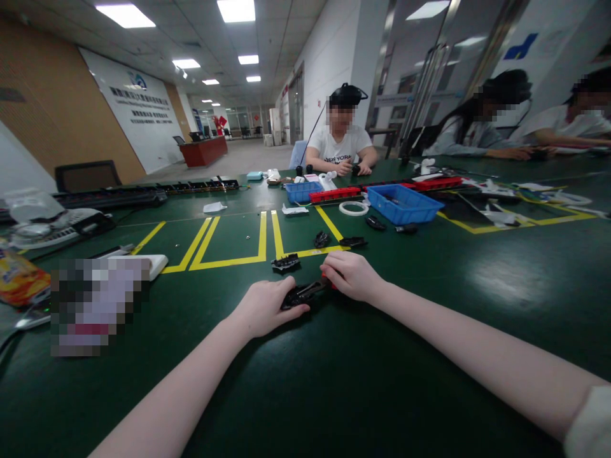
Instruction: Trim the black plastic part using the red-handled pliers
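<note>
Black plastic part (301,294) lies on the green table (429,356) at six o'clock. We grip it with left hand (265,306) and right hand (351,275), one end each. It looks light, stiff, maybe snappable.

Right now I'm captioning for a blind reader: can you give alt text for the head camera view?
Two bare hands, left hand and right hand, grip a flat black plastic part on a dark green table marked with yellow tape. Beyond lie small black parts, a blue plastic bin and seated co-workers.
</note>
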A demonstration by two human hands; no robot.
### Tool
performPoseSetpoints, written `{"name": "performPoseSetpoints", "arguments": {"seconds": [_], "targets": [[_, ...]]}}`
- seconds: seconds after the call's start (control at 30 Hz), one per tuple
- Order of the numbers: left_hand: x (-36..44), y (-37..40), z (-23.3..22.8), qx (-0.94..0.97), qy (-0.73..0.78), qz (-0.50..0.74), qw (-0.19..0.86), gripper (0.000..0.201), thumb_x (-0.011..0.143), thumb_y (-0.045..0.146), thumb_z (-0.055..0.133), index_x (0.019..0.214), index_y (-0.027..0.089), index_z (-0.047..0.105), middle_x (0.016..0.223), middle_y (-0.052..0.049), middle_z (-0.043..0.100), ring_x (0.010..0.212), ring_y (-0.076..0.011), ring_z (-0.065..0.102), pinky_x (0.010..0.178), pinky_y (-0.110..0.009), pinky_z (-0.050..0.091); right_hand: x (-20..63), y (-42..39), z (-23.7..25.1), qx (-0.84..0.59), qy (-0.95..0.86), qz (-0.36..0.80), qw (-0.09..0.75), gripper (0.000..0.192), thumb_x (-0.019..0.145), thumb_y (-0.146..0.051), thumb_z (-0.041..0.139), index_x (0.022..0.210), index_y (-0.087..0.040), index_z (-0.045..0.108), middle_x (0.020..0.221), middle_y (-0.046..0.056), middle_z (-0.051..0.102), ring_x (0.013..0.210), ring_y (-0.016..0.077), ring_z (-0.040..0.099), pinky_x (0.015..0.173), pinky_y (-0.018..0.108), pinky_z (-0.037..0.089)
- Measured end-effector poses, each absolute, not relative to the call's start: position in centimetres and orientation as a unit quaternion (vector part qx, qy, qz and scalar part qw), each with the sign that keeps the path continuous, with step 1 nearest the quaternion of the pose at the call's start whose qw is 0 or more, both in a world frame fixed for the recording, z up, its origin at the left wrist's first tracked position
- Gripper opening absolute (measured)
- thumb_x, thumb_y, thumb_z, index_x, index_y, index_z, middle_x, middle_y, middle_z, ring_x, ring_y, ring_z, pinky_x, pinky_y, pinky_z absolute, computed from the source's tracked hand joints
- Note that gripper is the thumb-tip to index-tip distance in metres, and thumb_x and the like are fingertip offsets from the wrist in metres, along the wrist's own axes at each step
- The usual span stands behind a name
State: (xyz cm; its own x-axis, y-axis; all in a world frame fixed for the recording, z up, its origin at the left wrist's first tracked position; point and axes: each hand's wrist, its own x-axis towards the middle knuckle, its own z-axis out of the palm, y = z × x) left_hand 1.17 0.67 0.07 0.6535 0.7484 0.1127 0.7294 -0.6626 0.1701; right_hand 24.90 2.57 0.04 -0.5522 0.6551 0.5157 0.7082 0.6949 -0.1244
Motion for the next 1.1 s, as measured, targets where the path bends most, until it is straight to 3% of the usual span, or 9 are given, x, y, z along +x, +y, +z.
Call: {"name": "performPoseSetpoints", "arguments": {"seconds": [0.5,1.1], "targets": [[1.28,0.47,0.29,0.914,0.397,0.074,0.042,0.037,0.088,0.059,0.044,0.090,0.022,0.049,0.080,-0.003,0.065,0.069,-0.0216,0.062,0.056,-0.027,0.039,24.29,2.04,0.33,-0.385,-0.883,-0.055,0.264,0.036,0.095,-0.031,0.035,0.065,-0.018,0.049,0.066,0.002,0.051,0.062,0.0129,0.046,0.060,0.027,0.032],[1.28,0.56,0.44,0.907,0.410,0.071,0.063,0.040,0.089,0.059,0.041,0.093,0.021,0.051,0.082,-0.004,0.066,0.072,-0.0222,0.064,0.058,-0.027,0.041,24.65,2.17,0.20,-0.401,-0.867,-0.064,0.289,0.033,0.095,-0.031,0.035,0.074,-0.018,0.056,0.074,0.005,0.058,0.070,0.0159,0.052,0.067,0.029,0.037]]}}
